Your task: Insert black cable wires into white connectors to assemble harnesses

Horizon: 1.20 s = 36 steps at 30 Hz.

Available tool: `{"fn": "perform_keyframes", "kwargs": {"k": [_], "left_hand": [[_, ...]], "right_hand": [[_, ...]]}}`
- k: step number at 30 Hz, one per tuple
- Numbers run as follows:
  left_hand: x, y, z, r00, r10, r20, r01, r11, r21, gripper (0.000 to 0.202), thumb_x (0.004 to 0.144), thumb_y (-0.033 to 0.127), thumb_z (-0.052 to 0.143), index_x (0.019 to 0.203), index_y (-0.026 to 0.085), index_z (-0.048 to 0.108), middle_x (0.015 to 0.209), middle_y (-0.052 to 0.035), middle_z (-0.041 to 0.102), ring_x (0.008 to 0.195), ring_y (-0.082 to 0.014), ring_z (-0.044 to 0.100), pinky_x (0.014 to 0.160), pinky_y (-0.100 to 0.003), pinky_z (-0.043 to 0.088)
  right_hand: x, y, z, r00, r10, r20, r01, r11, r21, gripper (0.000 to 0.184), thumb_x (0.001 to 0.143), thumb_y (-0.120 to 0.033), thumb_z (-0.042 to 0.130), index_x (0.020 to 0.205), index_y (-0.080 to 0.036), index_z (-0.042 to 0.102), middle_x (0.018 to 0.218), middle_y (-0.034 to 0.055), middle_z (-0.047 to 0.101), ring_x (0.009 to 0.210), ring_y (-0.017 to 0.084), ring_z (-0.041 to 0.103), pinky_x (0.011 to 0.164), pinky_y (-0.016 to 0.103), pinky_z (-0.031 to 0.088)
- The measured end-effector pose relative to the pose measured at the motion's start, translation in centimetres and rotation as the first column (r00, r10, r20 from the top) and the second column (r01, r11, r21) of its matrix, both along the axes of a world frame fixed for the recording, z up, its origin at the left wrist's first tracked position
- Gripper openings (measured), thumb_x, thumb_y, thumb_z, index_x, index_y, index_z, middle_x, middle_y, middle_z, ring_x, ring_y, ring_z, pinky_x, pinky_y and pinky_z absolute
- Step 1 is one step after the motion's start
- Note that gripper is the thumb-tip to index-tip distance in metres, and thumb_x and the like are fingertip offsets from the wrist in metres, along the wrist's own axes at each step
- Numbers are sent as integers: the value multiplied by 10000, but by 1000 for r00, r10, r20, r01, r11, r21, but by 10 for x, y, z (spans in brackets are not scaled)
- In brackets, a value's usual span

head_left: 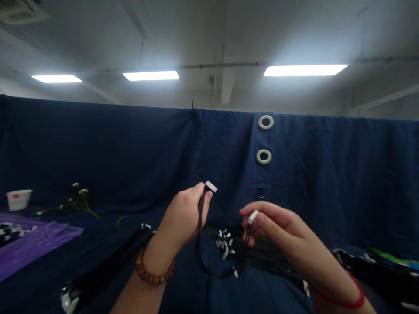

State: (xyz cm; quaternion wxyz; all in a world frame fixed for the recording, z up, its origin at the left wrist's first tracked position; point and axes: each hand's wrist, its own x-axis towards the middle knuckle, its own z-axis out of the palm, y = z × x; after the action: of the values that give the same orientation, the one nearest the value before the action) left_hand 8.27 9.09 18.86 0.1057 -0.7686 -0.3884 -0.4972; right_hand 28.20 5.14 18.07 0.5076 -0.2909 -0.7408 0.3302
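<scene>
Held up in front of the curtain, my left hand (188, 213) is closed on one end of a black cable, just below its white connector (211, 186). My right hand (278, 222) pinches a smaller white connector (253, 216) between thumb and fingers. Thin black wires run down from both ends, and the black cable (199, 244) sags in a loop between the hands. Where the loop bottoms out among other wires, I cannot tell them all apart. Behind the hands lies a pile of small white connectors (225, 244) on black wires.
A bundle of black cables (108, 261) lies at the left, another (376, 270) at the far right. Purple plastic (62, 235) holds more white-ended pieces. A white tub (19, 199) and a flower sprig (81, 203) stand at the back left, before a blue curtain (131, 152).
</scene>
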Motion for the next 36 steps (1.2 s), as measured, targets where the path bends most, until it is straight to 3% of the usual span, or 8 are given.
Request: {"fn": "perform_keyframes", "kwargs": {"k": [3,9,15,22,25,32,36], "left_hand": [[14,-11,-2,987,-157,-35,158,987,27,213,915,255,362,734,196,457,633,17,519,575,-123,529,555,-237,349],[31,-18,-10,979,-175,105,167,983,79,209,905,246,397,711,187,447,582,29,509,516,-106,510,504,-222,335],[38,-14,-15,924,-369,102,373,928,-13,226,930,278,358,776,182,493,638,27,556,533,-89,513,508,-194,356],[44,-15,-18,908,-376,184,389,920,-40,242,935,294,349,764,184,481,609,33,535,503,-84,486,471,-192,339],[45,-15,-19,877,-454,158,465,884,-40,227,937,269,344,761,188,461,609,43,522,485,-74,461,459,-187,328],[43,-20,-16,823,-550,144,567,809,-153,207,935,261,352,781,188,471,598,54,481,495,-75,448,473,-190,335],[45,-23,-13,816,-562,140,577,774,-259,242,923,274,374,715,186,462,584,46,475,509,-91,442,487,-212,335]], "right_hand": [[-10,-3,1,995,-94,-21,95,994,47,288,836,-400,571,941,-136,619,704,45,654,629,129,635,585,209,505],[-23,-5,-3,960,-207,-190,232,965,119,308,857,-433,525,756,-148,583,627,7,624,561,101,624,539,173,511],[-30,-4,-5,943,-240,-228,279,947,156,302,860,-435,518,746,-161,574,596,-6,612,520,105,613,498,183,509],[-26,1,-9,916,-352,-190,390,892,227,285,870,-425,512,754,-174,580,549,-10,605,483,116,596,467,194,466],[-25,3,-12,903,-388,-187,426,868,256,282,870,-415,515,729,-179,572,519,-18,579,456,106,569,438,187,431],[-18,2,-6,937,-339,-80,348,905,246,261,862,-427,510,997,-208,556,602,-30,597,460,128,593,424,212,475],[-13,2,-3,925,-375,57,349,901,258,224,855,-377,526,735,-199,588,478,-34,555,393,116,546,400,201,408]]}}
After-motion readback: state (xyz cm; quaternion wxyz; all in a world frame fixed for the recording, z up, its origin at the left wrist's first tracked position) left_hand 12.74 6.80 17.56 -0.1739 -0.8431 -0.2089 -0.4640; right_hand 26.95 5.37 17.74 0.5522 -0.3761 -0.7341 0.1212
